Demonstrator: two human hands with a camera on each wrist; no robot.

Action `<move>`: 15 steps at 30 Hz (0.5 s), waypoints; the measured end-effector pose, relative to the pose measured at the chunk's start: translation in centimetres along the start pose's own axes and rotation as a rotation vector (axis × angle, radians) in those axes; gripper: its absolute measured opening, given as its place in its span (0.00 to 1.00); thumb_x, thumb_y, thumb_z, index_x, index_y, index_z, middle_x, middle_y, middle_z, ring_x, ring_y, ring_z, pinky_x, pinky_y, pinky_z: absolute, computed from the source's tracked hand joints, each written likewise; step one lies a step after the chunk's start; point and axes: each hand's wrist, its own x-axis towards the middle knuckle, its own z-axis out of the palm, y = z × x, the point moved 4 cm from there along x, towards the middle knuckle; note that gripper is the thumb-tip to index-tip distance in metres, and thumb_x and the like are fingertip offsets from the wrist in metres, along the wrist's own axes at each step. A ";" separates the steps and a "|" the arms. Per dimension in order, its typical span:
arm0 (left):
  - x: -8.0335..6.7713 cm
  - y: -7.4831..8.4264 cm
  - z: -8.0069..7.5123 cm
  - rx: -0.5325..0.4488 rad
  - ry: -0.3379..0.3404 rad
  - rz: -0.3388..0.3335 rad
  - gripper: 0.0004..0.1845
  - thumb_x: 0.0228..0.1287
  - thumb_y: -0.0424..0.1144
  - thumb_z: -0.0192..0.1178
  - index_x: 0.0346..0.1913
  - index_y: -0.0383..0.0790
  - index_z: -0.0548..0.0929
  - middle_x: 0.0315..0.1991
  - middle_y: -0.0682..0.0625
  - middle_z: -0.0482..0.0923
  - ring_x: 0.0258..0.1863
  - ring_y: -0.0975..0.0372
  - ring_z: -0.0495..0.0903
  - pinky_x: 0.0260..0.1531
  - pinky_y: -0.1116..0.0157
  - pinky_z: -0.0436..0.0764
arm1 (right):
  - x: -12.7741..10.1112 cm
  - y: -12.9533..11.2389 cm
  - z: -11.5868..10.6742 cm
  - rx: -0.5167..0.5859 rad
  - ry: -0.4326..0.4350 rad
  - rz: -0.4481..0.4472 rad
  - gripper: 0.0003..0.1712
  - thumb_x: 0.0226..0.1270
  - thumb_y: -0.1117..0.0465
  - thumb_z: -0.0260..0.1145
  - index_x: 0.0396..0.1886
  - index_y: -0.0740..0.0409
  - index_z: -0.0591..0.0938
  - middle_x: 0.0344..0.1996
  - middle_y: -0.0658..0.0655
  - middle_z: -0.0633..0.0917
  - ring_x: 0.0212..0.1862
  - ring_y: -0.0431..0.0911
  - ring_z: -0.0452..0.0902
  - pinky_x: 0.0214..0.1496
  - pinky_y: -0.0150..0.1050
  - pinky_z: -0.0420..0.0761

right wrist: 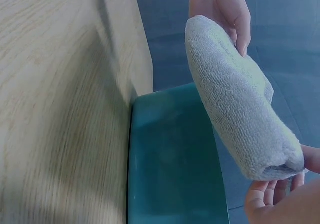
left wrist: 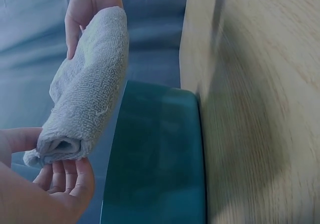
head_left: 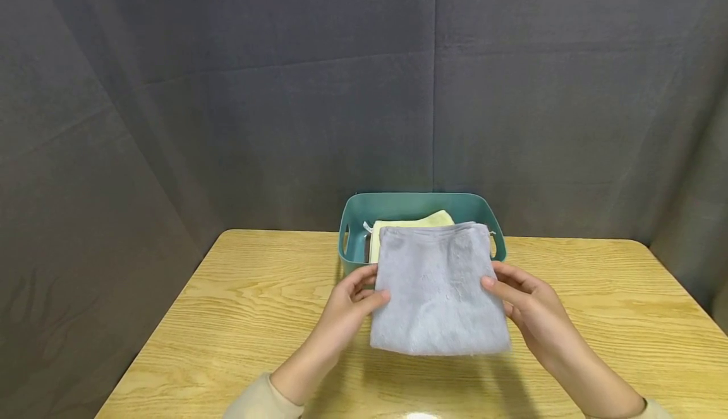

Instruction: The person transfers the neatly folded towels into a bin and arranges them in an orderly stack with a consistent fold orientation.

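A folded grey towel [head_left: 439, 289] hangs above the wooden table [head_left: 239, 318], just in front of a teal plastic basket [head_left: 352, 213]. My left hand [head_left: 355, 302] pinches its left edge, thumb on top and fingers underneath. My right hand [head_left: 520, 302] pinches the right edge the same way. The left wrist view shows the grey towel [left wrist: 90, 89] as a thick fold between my left hand [left wrist: 50, 184] and the far hand. In the right wrist view, the grey towel [right wrist: 235, 94] spans from my right hand [right wrist: 280, 194] to the other hand. A folded pale yellow towel [head_left: 412, 222] lies in the basket.
The teal basket [left wrist: 155, 154] stands at the table's far edge, against a dark grey cloth backdrop [head_left: 284, 90]. Bare wood stretches to the left and right of my hands. The table's left edge [head_left: 165, 324] drops off beside the backdrop.
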 end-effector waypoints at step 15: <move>0.9 0.1 -0.3 -0.027 0.037 0.010 0.30 0.66 0.36 0.63 0.69 0.31 0.69 0.57 0.40 0.73 0.55 0.53 0.75 0.56 0.61 0.75 | 0.7 -0.7 0.5 0.007 0.014 0.002 0.33 0.70 0.54 0.68 0.68 0.63 0.68 0.51 0.45 0.78 0.52 0.38 0.75 0.55 0.31 0.76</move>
